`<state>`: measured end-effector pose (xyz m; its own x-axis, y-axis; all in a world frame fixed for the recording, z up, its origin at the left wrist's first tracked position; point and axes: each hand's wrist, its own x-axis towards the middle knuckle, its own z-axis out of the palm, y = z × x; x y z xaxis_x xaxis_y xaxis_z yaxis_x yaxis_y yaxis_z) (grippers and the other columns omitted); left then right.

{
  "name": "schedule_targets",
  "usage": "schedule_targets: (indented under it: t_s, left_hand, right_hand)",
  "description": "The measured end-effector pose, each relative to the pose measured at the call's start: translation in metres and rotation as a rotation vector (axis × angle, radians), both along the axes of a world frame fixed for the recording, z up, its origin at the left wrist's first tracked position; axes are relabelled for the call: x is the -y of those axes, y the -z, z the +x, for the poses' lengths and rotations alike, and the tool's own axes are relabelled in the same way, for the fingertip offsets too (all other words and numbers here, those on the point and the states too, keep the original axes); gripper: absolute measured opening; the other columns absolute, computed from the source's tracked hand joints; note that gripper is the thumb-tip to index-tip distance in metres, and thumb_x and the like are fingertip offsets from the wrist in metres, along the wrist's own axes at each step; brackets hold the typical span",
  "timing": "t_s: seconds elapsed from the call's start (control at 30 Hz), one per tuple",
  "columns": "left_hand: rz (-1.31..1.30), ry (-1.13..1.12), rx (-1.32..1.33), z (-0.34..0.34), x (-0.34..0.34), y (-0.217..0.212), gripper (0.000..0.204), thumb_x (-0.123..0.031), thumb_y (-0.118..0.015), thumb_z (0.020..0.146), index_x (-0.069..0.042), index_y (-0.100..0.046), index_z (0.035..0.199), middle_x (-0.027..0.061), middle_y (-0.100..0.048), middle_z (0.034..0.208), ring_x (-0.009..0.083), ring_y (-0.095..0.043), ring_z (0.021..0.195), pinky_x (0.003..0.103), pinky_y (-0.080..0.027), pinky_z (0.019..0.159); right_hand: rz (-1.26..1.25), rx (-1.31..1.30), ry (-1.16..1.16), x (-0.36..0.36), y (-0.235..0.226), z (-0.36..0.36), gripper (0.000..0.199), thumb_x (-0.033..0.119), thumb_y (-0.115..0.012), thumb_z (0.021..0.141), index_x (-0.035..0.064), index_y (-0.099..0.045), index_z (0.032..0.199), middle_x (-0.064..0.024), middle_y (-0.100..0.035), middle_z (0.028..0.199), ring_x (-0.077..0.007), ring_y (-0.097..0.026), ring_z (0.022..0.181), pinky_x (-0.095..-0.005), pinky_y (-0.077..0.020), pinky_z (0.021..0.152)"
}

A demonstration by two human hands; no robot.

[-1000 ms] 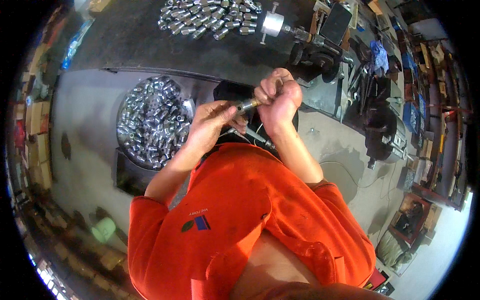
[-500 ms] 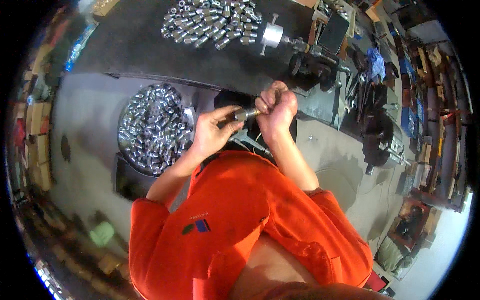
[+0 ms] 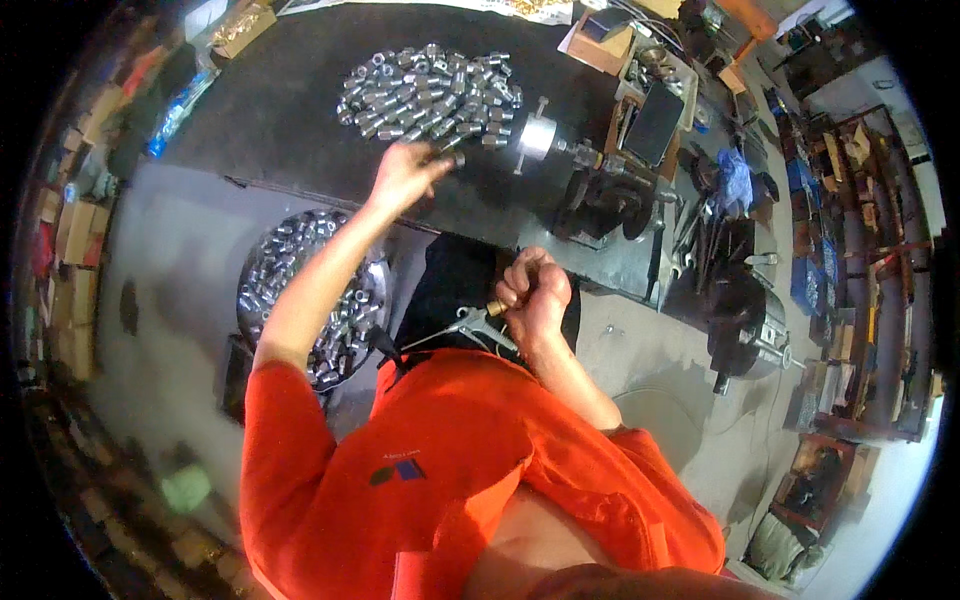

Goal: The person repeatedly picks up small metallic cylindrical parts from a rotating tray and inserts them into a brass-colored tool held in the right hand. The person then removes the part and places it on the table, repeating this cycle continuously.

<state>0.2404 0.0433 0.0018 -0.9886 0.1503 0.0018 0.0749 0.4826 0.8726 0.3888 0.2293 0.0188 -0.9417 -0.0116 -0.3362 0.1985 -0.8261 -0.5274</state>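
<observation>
Left hand [image 3: 405, 180] pinches a metal fitting [image 3: 459, 160], fittings pile [image 3: 430, 95] at one o'clock; right hand [image 3: 538, 290] grips a brass-coloured piece [image 3: 496, 308] toward eight o'clock

The bench [image 3: 290, 112] has a dark, dull top with its near edge running slantwise. In its middle lies a loose heap of metal fittings [image 3: 432, 92], mostly one layer deep. Right of them stands a dark clamping device [image 3: 603, 205] with a silver cylinder [image 3: 537, 138] at its left end. Long metal tools [image 3: 694, 225] crowd the right. An open carton [image 3: 243, 30] sits far left, a pale printed sheet [image 3: 440, 7] along the far side.
</observation>
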Motion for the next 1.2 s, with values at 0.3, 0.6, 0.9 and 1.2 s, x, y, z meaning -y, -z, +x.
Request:
schedule_targets:
  t_s: [0.3,0.6,0.9,1.2]
  left_hand:
    - [0.279,-0.171,-0.124,-0.111,-0.024,0.005,0.031,-0.012,-0.062,0.075,0.007,-0.055,0.098,0.0123,-0.062,0.072,0.0136,-0.057,0.05,0.026,-0.044,0.047]
    - [0.175,-0.203,-0.065,0.018,0.098,0.019,0.034,-0.012,-0.058,0.08,0.007,-0.049,0.107,0.0114,-0.061,0.071,0.0123,-0.056,0.053,0.025,-0.045,0.05]
    - [-0.566,-0.346,0.247,0.143,0.203,0.175,0.034,-0.011,-0.055,0.066,-0.009,-0.061,0.1,0.0168,-0.062,0.084,0.0249,-0.062,0.08,0.036,-0.049,0.071]
    - [-0.986,0.115,0.372,0.109,0.172,0.16,0.027,-0.016,-0.056,0.067,-0.011,-0.06,0.093,0.0138,-0.06,0.095,0.0299,-0.058,0.089,0.041,-0.047,0.073]
  right_hand:
    - [0.021,-0.01,-0.017,-0.012,0.0,0.001,0.016,0.013,-0.04,0.069,0.0026,-0.048,0.077,-0.0028,-0.033,0.054,-0.0108,-0.027,0.046,-0.0238,-0.0224,0.04]
    - [0.012,0.034,-0.145,0.002,0.004,0.005,0.013,0.012,-0.037,0.071,0.004,-0.046,0.076,-0.0012,-0.03,0.054,-0.0099,-0.025,0.047,-0.0228,-0.0222,0.041]
    - [0.063,0.055,-0.241,0.021,0.004,-0.004,0.015,0.01,-0.036,0.069,0.003,-0.047,0.077,-0.0023,-0.033,0.055,-0.0098,-0.027,0.046,-0.0227,-0.0216,0.04]
    - [0.104,0.043,-0.255,0.017,0.007,0.0,0.017,0.012,-0.037,0.069,0.0021,-0.048,0.078,-0.0025,-0.033,0.055,-0.0098,-0.028,0.047,-0.0223,-0.0215,0.04]
